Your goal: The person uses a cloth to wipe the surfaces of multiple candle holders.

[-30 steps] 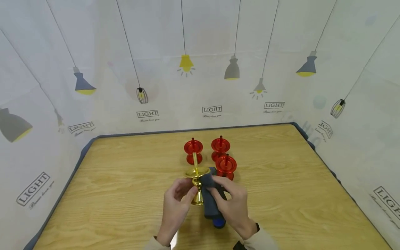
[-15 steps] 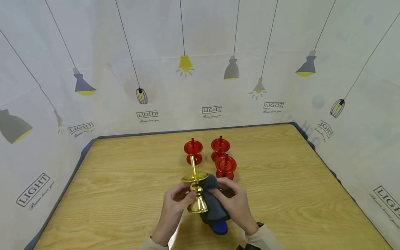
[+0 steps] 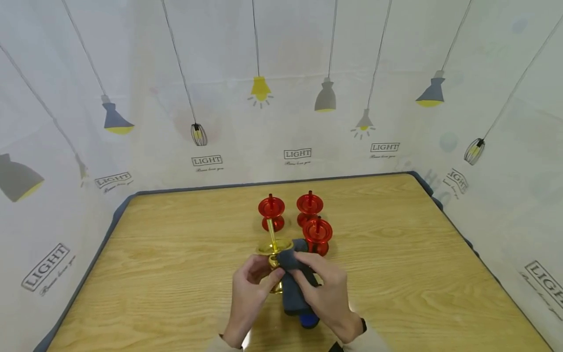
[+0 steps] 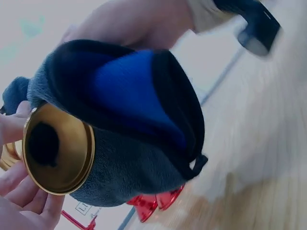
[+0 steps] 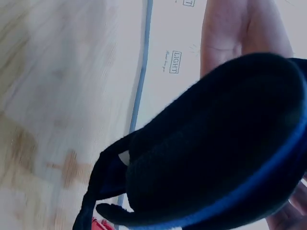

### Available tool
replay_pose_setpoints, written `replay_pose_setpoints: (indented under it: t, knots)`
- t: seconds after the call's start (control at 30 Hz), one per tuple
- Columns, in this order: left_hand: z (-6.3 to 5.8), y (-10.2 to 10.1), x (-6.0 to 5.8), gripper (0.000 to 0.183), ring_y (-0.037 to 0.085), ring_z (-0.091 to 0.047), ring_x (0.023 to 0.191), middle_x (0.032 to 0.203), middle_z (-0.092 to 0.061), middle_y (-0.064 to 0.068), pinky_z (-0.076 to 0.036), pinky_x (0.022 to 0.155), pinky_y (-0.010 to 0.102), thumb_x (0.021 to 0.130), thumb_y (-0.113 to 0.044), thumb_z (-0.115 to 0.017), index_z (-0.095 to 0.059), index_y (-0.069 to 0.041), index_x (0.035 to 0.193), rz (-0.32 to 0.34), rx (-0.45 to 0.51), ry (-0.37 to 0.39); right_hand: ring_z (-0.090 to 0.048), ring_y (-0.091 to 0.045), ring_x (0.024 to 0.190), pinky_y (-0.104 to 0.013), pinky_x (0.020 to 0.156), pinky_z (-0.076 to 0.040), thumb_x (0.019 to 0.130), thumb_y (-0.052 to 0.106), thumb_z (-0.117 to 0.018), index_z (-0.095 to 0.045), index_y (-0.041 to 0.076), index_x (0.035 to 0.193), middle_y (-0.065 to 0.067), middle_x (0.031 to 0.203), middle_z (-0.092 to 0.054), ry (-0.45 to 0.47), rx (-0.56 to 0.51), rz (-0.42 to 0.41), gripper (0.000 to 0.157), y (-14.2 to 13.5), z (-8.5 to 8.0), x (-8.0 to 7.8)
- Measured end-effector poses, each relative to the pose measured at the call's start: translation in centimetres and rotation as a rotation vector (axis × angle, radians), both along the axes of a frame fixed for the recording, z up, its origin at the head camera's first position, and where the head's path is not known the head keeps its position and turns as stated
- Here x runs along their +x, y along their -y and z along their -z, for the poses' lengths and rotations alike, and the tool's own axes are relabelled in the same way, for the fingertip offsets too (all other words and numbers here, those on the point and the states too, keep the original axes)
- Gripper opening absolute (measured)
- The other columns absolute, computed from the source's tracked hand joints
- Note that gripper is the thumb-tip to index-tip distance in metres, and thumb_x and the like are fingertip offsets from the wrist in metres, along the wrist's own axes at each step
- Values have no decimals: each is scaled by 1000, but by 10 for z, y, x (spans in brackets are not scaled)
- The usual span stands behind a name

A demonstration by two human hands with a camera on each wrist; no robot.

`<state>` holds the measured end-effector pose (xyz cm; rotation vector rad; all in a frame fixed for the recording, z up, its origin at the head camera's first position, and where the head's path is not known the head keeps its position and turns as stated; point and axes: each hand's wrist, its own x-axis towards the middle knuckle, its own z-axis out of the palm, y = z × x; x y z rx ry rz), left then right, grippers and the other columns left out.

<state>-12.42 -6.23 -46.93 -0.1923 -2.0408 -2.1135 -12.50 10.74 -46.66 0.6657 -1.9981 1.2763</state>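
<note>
Above the near middle of the table, my left hand [image 3: 249, 292] grips a gold candle holder [image 3: 265, 249] around its stem, its spike and dish upward and slightly tilted. My right hand [image 3: 327, 296] pinches a dark grey cleaning cloth [image 3: 295, 296] against the stem just under the dish. In the left wrist view the round hollow base [image 4: 79, 148] of the holder shows, with the folded cloth [image 4: 129, 163] beside it and its blue side turned inward. Cloth covers much of the right wrist view, hiding most of the right fingers.
Three red candle holders [image 3: 271, 208] stand upright just beyond my hands, the nearest one [image 3: 318, 232] close to the cloth. The wooden table [image 3: 176, 244] has a dark edge. White sheets [image 3: 246, 132] printed with lamps rise behind it and at both sides.
The gold candle holder dropped slightly toward me with more of its base showing, then rose a little. The cloth, briefly lower beside the stem, again wraps against it under the dish.
</note>
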Motion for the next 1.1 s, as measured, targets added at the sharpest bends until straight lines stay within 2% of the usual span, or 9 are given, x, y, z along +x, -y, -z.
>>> replay_pose_setpoints:
  t: [0.07, 0.17, 0.43, 0.53, 0.67, 0.77, 0.87, 0.97, 1.1]
  knots:
    - [0, 2, -1, 25, 10, -72, 88, 98, -75, 11, -58, 83, 25, 83, 0, -81, -70, 2, 106, -1, 15, 41, -75, -19, 88, -17, 72, -57, 77, -4, -84, -75, 9, 110, -10, 103, -77, 10, 3, 2, 37, 1, -1, 2]
    - [0, 5, 0, 24, 12, -71, 88, 97, -75, 3, -57, 81, 25, 84, -1, -80, -71, 3, 106, 13, 50, 92, -75, -15, 92, -21, 72, -59, 80, -3, -82, -75, 9, 110, -10, 105, -77, 108, -61, -50, 34, 0, 0, 2]
    - [-1, 10, 3, 29, 12, -68, 93, 100, -74, -3, -54, 81, 25, 92, -5, -72, -67, 11, 116, 157, 180, 154, -74, -10, 93, -27, 75, -60, 90, -4, -71, -71, -3, 114, 5, 106, -76, 452, -320, -341, 24, -12, 3, -9]
    - [-2, 9, 5, 30, 12, -69, 92, 98, -74, 0, -55, 82, 24, 91, -3, -73, -66, 10, 118, 122, 160, 150, -74, -11, 95, -28, 77, -60, 91, -3, -71, -70, -4, 115, 6, 107, -76, 487, -338, -355, 24, -13, 5, -10]
    - [-3, 3, 6, 25, 11, -70, 91, 100, -74, 10, -56, 84, 22, 90, -3, -75, -67, 7, 112, 15, 65, 74, -73, -9, 91, -28, 74, -61, 88, -3, -75, -73, 4, 114, -2, 107, -77, 425, -294, -234, 28, -9, 5, -7]
    - [-2, -1, 5, 21, 10, -70, 90, 102, -73, 16, -57, 84, 23, 89, -2, -76, -70, 4, 108, -10, 3, 27, -73, -10, 89, -25, 70, -61, 83, -5, -79, -75, 8, 112, -8, 105, -77, 271, -182, -107, 32, -5, 4, -4]
    - [0, -1, 3, 23, 11, -71, 90, 102, -74, 15, -58, 85, 25, 85, -3, -80, -71, 1, 106, -9, -15, 37, -75, -15, 89, -21, 70, -59, 80, -5, -82, -76, 8, 111, -9, 104, -78, 112, -65, -11, 34, 0, 2, 1]
    - [1, 2, 1, 25, 12, -71, 92, 102, -74, 13, -58, 86, 25, 83, -5, -83, -72, -1, 106, -8, -11, 74, -75, -18, 89, -19, 70, -58, 78, -4, -83, -75, 9, 110, -7, 104, -77, 45, -16, 20, 36, 2, 0, 3]
    - [1, 7, 0, 24, 13, -71, 89, 100, -75, 12, -57, 81, 25, 83, -5, -82, -74, 0, 105, 16, 12, 124, -75, -15, 91, -22, 69, -59, 78, -5, -83, -75, 9, 111, -8, 104, -77, 80, -55, -27, 36, 1, 2, 3]
